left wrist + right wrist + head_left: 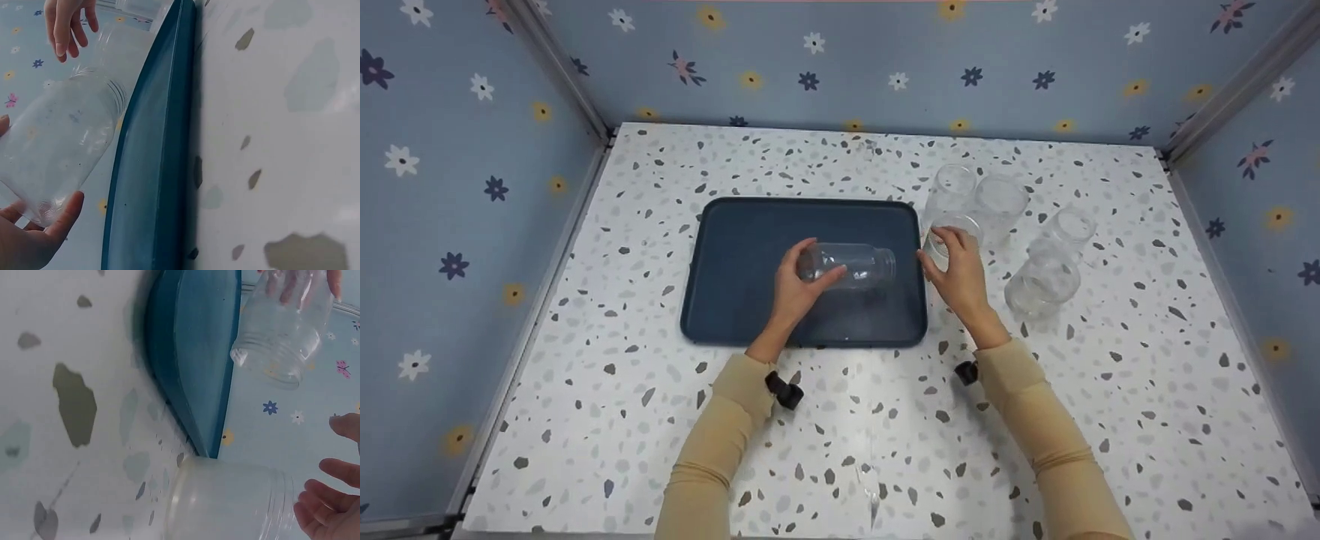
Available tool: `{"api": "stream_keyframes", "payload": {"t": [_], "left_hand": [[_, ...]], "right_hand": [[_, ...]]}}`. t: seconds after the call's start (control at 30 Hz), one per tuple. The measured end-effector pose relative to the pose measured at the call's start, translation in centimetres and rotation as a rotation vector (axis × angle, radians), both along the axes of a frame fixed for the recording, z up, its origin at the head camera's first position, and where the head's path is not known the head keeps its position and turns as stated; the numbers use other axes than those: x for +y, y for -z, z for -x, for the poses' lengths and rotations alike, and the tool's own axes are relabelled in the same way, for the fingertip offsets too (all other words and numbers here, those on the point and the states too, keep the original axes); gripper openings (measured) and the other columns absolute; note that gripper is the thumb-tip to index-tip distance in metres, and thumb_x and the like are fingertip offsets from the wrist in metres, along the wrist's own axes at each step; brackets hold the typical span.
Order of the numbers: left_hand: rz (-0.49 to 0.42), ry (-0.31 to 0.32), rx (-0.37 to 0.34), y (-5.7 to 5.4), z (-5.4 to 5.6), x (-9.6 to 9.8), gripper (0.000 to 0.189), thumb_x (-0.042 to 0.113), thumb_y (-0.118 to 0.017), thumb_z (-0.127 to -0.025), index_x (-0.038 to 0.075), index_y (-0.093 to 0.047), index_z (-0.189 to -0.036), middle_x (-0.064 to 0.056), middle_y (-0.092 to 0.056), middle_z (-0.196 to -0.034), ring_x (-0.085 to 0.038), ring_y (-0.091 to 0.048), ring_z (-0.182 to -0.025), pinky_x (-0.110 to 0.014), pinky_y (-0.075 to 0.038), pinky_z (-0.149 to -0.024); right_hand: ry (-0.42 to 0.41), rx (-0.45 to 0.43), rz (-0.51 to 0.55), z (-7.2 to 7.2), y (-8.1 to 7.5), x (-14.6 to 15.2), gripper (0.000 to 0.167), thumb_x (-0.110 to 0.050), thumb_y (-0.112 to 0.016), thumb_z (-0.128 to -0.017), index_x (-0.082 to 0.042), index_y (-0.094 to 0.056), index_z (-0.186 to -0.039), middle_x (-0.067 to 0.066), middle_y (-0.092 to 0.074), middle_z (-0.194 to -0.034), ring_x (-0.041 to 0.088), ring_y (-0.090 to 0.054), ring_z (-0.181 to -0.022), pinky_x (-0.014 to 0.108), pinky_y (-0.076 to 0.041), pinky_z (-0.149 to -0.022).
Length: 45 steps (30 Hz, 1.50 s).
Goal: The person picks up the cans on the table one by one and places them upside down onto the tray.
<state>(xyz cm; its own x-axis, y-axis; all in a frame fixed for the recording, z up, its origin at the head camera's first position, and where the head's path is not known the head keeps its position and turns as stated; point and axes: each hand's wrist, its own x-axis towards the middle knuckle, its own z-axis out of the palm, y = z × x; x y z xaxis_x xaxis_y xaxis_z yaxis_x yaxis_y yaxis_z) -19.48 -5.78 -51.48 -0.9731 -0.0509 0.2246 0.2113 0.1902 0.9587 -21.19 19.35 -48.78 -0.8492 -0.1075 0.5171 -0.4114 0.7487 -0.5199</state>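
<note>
Left wall panel: blue-grey with white, yellow and dark flowers (450, 225), bordering the desk.
Desk: white terrazzo-patterned surface (607, 420) with grey and brown flecks, carrying the tray and the standing jars.
Left sleeve: beige fabric (697, 450), reaching in from the near edge.
Tray: dark blue rectangular tray with rounded corners and a raised rim (742, 277), flat on the desk.
Left wrist: small black device (785, 391) at the cuff.
Left hand: grip clamped on a clear, see-through jar; the hand (799, 289) holds its base end, thumb on the near side, fingers round the far side.
Held jar: the clear jar (864, 262) lies sideways above the tray, threaded mouth pointing right.
Jar by the tray: clear cylindrical jar with a threaded neck (225, 500), upright just beside the tray's right edge.
Right hand: grip apart, thumb and fingers spread; the hand (960, 274) is close to the neck of that jar; whether they touch, I cannot tell.
Back pair: two clear upright jars (949, 199) (1005, 199), just behind the jar by the tray.
Far pair: two more clear jars (1041, 285) (1071, 225), upright, one behind the other.
Right wall panel: same floral pattern (1260, 187).
</note>
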Motion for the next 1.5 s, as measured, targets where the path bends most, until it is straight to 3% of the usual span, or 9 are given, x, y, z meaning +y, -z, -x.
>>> {"api": "stream_keyframes", "payload": {"t": [0.13, 0.27, 0.43, 0.6, 0.87, 1.2, 1.5], "left_hand": [[0.084, -0.023, -0.001, -0.6, 0.8, -0.7, 0.065, 0.029, -0.074, -0.071, 0.003, -0.047, -0.124, -0.011, -0.049, -0.117, -0.021, -0.045, -0.105, -0.034, -0.036, -0.089], [0.138, -0.066, -0.007, -1.3, 1.8, -1.4, 0.066, 0.032, -0.075, -0.07, 0.002, -0.048, -0.123, -0.012, -0.049, -0.113, -0.025, -0.046, -0.105, -0.035, -0.037, -0.089], [0.223, -0.109, -0.03, -2.2, 2.9, -2.3, 0.069, 0.035, -0.075, -0.07, 0.001, -0.048, -0.123, -0.013, -0.048, -0.113, -0.022, -0.046, -0.104, -0.034, -0.036, -0.09], [0.326, -0.129, -0.043, -3.3, 3.9, -3.2, 0.071, 0.039, -0.073, -0.07, 0.003, -0.047, -0.125, -0.013, -0.046, -0.113, -0.022, -0.045, -0.104, -0.034, -0.036, -0.09], [0.489, -0.141, -0.076, -4.7, 5.4, -4.3, 0.076, 0.045, -0.071, -0.07, 0.006, -0.043, -0.129, -0.013, -0.042, -0.118, -0.025, -0.043, -0.109, -0.037, -0.036, -0.091], [0.584, -0.153, -0.11, -5.9, 6.8, -5.7, 0.075, 0.042, -0.071, -0.071, 0.008, -0.041, -0.131, -0.015, -0.039, -0.121, -0.028, -0.041, -0.111, -0.044, -0.041, -0.085], [0.682, -0.18, -0.136, -6.6, 7.8, -6.9, 0.076, 0.036, -0.073, -0.071, 0.006, -0.04, -0.132, -0.018, -0.036, -0.122, -0.031, -0.039, -0.111, -0.049, -0.04, -0.084]], "right_hand": [[0.072, -0.008, -0.129, 0.7, -0.3, 0.6, 0.041, -0.021, -0.067, -0.08, 0.002, -0.055, -0.112, 0.021, -0.049, -0.111, 0.036, -0.045, -0.1, 0.047, -0.036, -0.083], [0.137, -0.088, -0.22, 1.2, -0.6, 0.8, 0.049, -0.029, -0.066, -0.08, 0.0, -0.051, -0.117, 0.022, -0.044, -0.119, 0.038, -0.04, -0.107, 0.051, -0.033, -0.083], [0.227, -0.188, -0.294, 1.7, -1.0, 0.9, 0.063, -0.038, -0.065, -0.079, 0.002, -0.045, -0.124, 0.023, -0.037, -0.126, 0.037, -0.033, -0.114, 0.051, -0.029, -0.087], [0.29, -0.236, -0.344, 2.2, -1.3, 0.7, 0.073, -0.044, -0.064, -0.078, 0.004, -0.04, -0.127, 0.024, -0.036, -0.127, 0.037, -0.032, -0.116, 0.051, -0.03, -0.087], [0.353, -0.301, -0.403, 3.0, -1.9, 0.0, 0.083, -0.05, -0.062, -0.076, 0.004, -0.034, -0.131, 0.024, -0.034, -0.13, 0.038, -0.032, -0.117, 0.053, -0.033, -0.085], [0.385, -0.333, -0.426, 3.5, -1.9, -0.4, 0.087, -0.054, -0.063, -0.073, 0.005, -0.036, -0.13, 0.025, -0.036, -0.127, 0.041, -0.037, -0.112, 0.055, -0.039, -0.077], [0.392, -0.511, -0.418, 4.0, -2.5, -0.2, 0.09, -0.053, -0.062, -0.075, 0.006, -0.028, -0.134, 0.027, -0.031, -0.13, 0.044, -0.035, -0.112, 0.058, -0.037, -0.08]]}}
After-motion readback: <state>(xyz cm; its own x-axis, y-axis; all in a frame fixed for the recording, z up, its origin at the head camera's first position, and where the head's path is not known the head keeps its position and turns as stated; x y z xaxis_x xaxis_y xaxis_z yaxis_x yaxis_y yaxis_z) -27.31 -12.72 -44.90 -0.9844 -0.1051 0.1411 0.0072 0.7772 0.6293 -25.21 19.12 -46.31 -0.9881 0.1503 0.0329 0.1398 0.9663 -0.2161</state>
